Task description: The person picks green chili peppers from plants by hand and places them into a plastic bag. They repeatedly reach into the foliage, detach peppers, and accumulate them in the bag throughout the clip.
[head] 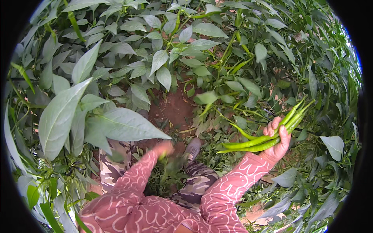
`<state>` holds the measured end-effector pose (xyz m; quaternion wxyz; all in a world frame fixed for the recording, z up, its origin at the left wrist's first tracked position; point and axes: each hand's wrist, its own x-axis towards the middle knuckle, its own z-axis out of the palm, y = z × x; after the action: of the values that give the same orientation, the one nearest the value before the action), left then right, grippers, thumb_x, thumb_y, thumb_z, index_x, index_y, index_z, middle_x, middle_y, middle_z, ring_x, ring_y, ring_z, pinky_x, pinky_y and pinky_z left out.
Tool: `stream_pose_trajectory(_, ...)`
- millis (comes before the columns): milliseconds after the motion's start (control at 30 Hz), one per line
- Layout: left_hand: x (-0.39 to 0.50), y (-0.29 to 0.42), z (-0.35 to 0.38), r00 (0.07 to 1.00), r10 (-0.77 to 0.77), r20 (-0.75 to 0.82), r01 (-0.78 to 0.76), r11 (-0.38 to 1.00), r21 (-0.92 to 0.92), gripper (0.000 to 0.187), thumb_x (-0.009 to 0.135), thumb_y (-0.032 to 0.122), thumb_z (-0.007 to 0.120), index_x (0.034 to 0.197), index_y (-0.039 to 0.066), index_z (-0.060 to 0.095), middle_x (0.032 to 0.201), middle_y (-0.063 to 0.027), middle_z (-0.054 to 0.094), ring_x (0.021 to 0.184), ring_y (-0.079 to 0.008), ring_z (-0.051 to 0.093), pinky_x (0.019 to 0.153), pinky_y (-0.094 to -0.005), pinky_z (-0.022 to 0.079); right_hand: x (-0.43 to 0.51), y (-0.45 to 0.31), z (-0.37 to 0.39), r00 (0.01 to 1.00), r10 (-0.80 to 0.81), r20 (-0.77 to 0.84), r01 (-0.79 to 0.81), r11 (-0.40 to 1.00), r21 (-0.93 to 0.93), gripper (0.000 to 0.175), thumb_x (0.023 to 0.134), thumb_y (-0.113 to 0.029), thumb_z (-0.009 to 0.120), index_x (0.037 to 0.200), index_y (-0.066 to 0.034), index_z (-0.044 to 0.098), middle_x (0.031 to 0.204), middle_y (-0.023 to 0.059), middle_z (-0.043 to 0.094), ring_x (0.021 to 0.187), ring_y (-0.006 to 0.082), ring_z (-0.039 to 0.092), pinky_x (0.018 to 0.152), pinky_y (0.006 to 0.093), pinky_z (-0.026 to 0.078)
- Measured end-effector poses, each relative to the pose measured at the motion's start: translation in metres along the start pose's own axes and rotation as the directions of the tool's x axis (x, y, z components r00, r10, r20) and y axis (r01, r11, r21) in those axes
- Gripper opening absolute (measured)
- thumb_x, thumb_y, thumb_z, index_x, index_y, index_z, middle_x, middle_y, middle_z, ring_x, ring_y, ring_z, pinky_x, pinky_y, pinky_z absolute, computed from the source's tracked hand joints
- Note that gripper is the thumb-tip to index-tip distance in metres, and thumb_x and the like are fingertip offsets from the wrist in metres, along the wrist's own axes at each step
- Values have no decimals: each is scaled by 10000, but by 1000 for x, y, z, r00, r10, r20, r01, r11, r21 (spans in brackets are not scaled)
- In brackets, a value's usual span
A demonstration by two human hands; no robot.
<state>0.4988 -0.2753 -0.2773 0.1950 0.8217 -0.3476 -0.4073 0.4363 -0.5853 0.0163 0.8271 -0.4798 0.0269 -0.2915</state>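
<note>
My right hand (278,139) is closed around a small bunch of long green chili peppers (259,141), their ends sticking out on both sides of the fingers. Below the large leaf near the centre, my left hand (163,149) is blurred by motion. Something small and yellow-green shows at its fingers, too blurred to identify, and whether the hand grips it cannot be told. More green peppers hang on the pepper plants, one at the upper right (240,66) and one at the upper left (75,25).
Dense pepper foliage (204,43) surrounds me. A big leaf (131,123) hangs close above my left forearm. Bare reddish soil (172,107) shows between the plants, with my shoe (193,148) below it. Dark thin lines run through the plants at right.
</note>
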Motion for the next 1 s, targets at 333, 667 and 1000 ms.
stream_pose_trajectory(333,15,29,-19,789,-112,-605,-39,972,-231,110,738,127,566,825,62,559,821,-184,605,796,-375,588,658,-461,453,-6,-4,-8,1000,10,9,-10,998,-55,378,847,-88,562,1169,-1,385,827,103,473,621,141,472,557,296,441)
stream_pose_trajectory(667,152,-8,-100,855,-327,-403,309,944,-113,250,774,103,520,953,55,689,1027,-178,642,946,-350,625,778,-424,508,-12,-7,-3,998,39,43,-35,996,-88,290,858,-104,557,1099,-25,416,817,87,439,622,129,451,555,278,416)
stream_pose_trajectory(1000,267,-58,-11,906,-344,-245,393,900,187,264,821,137,545,1049,120,677,1113,-71,632,1037,-259,601,750,-389,530,-11,-5,19,998,40,-41,-46,984,-171,254,838,-102,601,956,-49,383,738,62,447,487,104,441,413,235,408)
